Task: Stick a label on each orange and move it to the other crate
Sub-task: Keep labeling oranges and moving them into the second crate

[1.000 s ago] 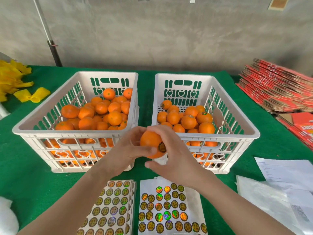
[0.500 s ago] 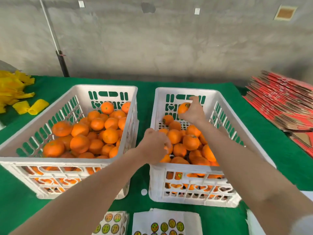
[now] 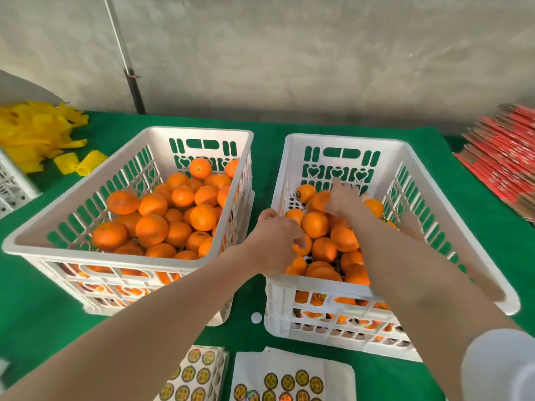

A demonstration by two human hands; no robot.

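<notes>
- Since half a second ago, right hand has sunk lower in the right crate, fingers straightened, blurred, over the orange at the back
- Left hand curled at that crate's rim; grip unclear
- Likely light, firm, rolls easily: cup around its widest part

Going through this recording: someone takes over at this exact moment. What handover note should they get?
The left hand curls over the near-left corner of the right crate; whether it holds an orange is unclear.
The right hand is open, reaching onto the moved oranges at that crate's far end.
Done: a partial pile in the right crate, one far orange showing its label.
Left: the left crate holds many oranges with no labels showing.
The label sheets lie at the near table edge.
</notes>
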